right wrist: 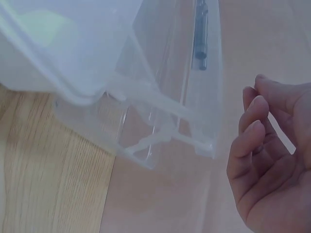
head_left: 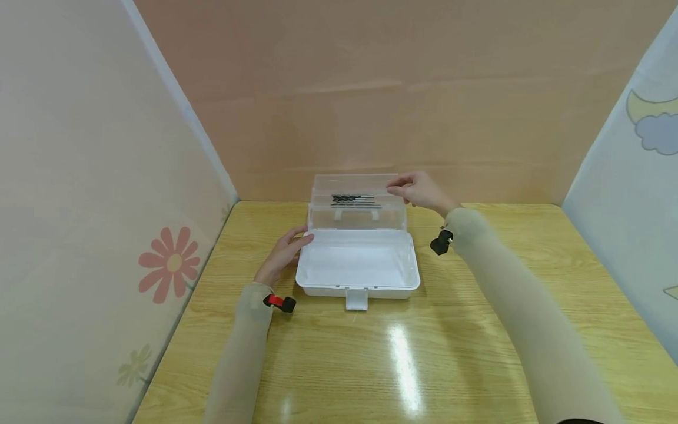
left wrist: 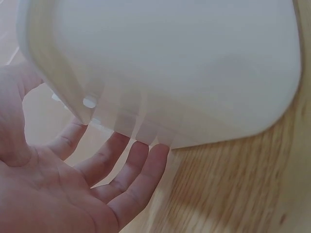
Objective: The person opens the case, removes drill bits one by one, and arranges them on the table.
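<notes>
**Open plastic case between our two hands**

In the middle of the head view we see a white plastic case (head_left: 358, 265) standing open on the wooden table (head_left: 477, 353), its clear lid (head_left: 357, 203) raised upright behind the white base. A small latch tab (head_left: 356, 298) sticks out from the front edge of the base, toward the bottom of the frame. Through the clear lid we make out a row of dark drill bits (head_left: 354, 201), lying across its upper part.

Our left hand (head_left: 281, 254) lies just left of the case, palm toward it, fingers straight and slightly spread; the fingertips (left wrist: 146, 145) touch the rear left corner of the white base. In the left wrist view that base fills the upper frame and the fingers reach up under its rounded edge.

Our right hand (head_left: 418, 189) sits at the upper right corner of the lid, right of centre in the head view. Its fingers (right wrist: 252, 131) are curled toward the thumb and seem to pinch the lid's edge there, though in the right wrist view the hand shows at the lower right with the lid's corner (right wrist: 206, 145) just to its left, and we cannot tell how firm the contact is. One dark bit (right wrist: 199, 34) shows at the top of that view.

Both forearms wear beige sleeves (head_left: 508, 306).
</notes>
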Action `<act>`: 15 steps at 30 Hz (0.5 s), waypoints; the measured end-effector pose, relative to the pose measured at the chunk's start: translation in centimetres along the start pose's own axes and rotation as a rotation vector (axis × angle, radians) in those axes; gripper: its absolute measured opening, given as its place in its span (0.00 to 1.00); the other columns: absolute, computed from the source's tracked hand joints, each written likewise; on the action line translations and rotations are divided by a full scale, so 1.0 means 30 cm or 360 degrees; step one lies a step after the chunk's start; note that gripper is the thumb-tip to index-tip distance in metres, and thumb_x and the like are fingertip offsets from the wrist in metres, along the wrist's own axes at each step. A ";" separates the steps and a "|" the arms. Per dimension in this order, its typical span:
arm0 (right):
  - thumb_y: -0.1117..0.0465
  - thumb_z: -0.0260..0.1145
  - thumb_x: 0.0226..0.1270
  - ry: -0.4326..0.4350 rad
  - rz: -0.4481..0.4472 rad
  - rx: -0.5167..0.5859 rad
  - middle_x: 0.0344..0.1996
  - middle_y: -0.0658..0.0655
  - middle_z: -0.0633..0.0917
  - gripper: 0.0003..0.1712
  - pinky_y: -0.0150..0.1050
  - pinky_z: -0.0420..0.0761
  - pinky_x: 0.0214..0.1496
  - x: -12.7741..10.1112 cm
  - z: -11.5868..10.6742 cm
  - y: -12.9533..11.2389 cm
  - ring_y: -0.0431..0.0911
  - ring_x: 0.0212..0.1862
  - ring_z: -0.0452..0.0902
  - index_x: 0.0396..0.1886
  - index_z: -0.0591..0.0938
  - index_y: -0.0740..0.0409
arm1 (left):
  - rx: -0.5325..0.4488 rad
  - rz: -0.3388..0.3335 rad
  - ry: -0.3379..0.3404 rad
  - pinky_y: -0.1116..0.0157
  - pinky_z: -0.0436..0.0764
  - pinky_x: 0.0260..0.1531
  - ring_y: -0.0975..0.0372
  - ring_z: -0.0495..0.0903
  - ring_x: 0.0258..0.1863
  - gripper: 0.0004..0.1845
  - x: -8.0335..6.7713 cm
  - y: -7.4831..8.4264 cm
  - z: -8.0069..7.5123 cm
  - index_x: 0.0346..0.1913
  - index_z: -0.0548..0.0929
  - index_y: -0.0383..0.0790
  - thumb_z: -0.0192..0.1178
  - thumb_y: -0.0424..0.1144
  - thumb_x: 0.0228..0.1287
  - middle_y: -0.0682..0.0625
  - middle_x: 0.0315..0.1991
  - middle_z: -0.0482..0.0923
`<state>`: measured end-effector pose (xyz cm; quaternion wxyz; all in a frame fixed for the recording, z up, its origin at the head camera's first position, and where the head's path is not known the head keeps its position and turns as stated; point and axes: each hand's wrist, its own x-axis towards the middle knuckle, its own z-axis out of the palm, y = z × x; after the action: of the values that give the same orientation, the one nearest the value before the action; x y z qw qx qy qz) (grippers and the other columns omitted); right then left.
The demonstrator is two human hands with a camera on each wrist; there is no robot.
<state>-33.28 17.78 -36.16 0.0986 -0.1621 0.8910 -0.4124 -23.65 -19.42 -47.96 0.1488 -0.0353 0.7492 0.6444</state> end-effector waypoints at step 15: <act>0.60 0.67 0.79 -0.0016 -0.0091 -0.0142 0.53 0.66 0.90 0.15 0.38 0.83 0.43 0.051 0.106 -0.029 0.58 0.49 0.85 0.56 0.88 0.66 | 0.0007 0.0006 -0.0018 0.42 0.74 0.72 0.45 0.72 0.74 0.38 -0.006 -0.005 0.016 0.82 0.65 0.48 0.62 0.59 0.77 0.38 0.77 0.70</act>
<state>-33.53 14.47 -37.60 0.0838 -0.1939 0.9030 -0.3741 -23.35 -19.02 -48.10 0.1519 -0.0300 0.7499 0.6431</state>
